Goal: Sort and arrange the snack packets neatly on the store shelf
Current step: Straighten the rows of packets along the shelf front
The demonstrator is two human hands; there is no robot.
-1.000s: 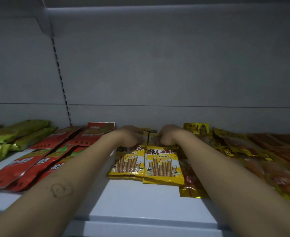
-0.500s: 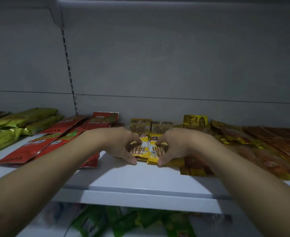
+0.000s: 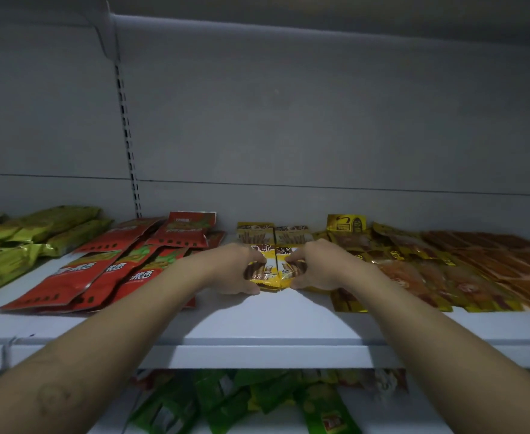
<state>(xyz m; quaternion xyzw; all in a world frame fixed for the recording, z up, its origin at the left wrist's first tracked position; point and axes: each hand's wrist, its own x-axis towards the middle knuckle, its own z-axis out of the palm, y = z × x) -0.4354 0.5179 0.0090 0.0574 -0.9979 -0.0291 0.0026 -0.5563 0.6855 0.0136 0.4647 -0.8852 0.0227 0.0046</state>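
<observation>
At the far left of the shelf (image 3: 273, 321), the green-gold packets (image 3: 22, 242) lie flat in overlapping rows. Just beside them to the right, the red packets (image 3: 100, 270) lie in overlapping rows that run from the near edge toward the back panel; the rearmost one is propped up at an angle. The left hand (image 3: 232, 267) rests on the shelf at the centre. Its grip is closed: fingers curled over the top face of the left yellow packet (image 3: 270, 268), thumb against the near edge. The right yellow packet (image 3: 284, 278) lies touching it, side by side along the long edges. The right hand (image 3: 320, 266) holds this packet in a mirrored grip, fingers curled over the top and thumb at the near edge. Behind both hands, two rear yellow packets (image 3: 273, 234) lie side by side near the back panel. To the right, a gold packet (image 3: 346, 223) stands against the back panel, and the orange-brown packets (image 3: 445, 270) cover the shelf to the right edge of view. Green packets (image 3: 226, 399) lie on the lower shelf beneath.
</observation>
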